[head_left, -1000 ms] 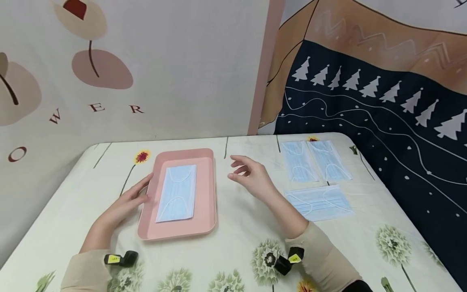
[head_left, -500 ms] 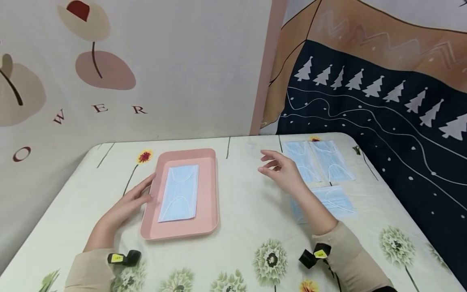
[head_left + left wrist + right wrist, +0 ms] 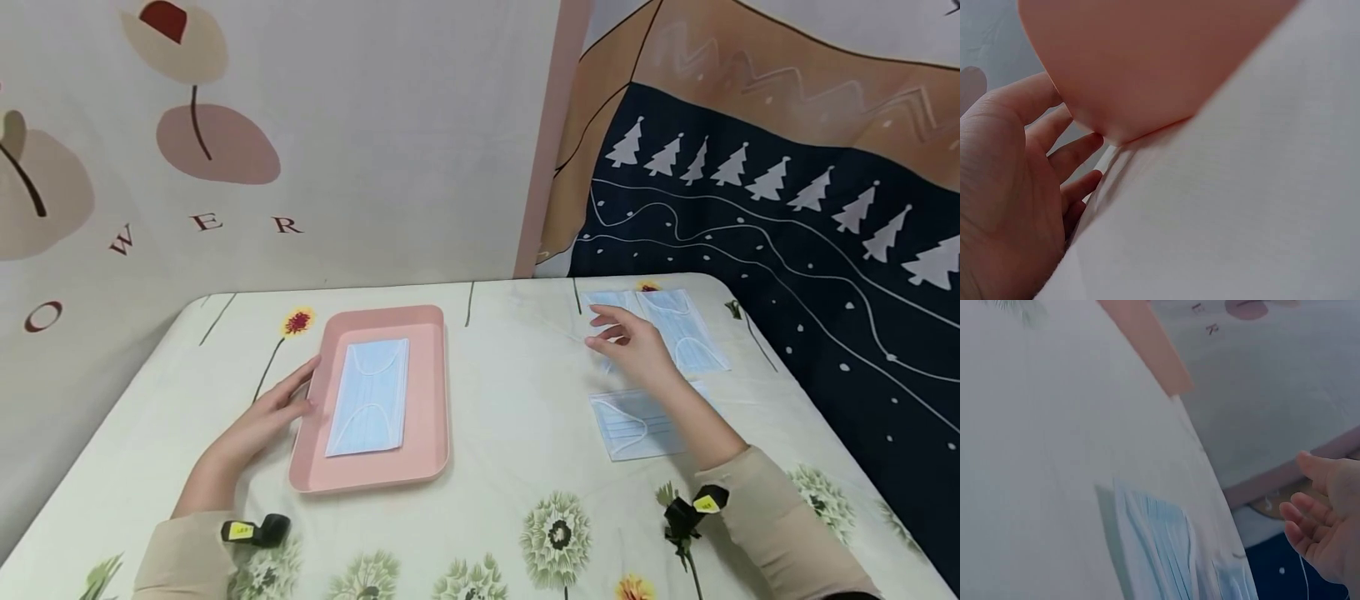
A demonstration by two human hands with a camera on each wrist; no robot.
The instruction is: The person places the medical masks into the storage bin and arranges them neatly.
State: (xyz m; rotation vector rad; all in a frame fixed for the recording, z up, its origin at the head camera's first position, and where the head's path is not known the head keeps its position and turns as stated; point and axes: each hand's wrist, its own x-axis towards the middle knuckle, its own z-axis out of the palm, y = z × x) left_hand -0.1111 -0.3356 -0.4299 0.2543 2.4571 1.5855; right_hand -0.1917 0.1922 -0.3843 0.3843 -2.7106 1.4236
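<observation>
Backdrops first: pale flower-print cloth with letters [image 3: 390, 250] at the back and left, navy tree-print cloth [image 3: 675, 225] on the right. Below, a surface [image 3: 510, 400] under white floral fabric. On its left half, a pink rectangular tray [image 3: 427, 400], lying flat. Beige sleeves on both arms: left [image 3: 187, 554], right [image 3: 787, 525]. Four light-blue pleated face masks: tray mask [image 3: 367, 398] flat inside the tray, lengthwise, ear loops on top; other three on the surface at right. Far-right mask [image 3: 682, 329] and far-left mask [image 3: 611, 298] side by side, the latter mostly covered; near mask [image 3: 637, 429] lies crosswise closer in, partly hidden by the right forearm. Hands: left hand [image 3: 262, 425] at the tray's left side, fingers extended, touching the rim; right hand [image 3: 633, 342] over the far-left mask, fingers loosely bent with thumb apart from them, nothing visibly gripped, contact with the mask can't be told. Black wrist cameras with yellow labels: left [image 3: 258, 531], right [image 3: 711, 498].
</observation>
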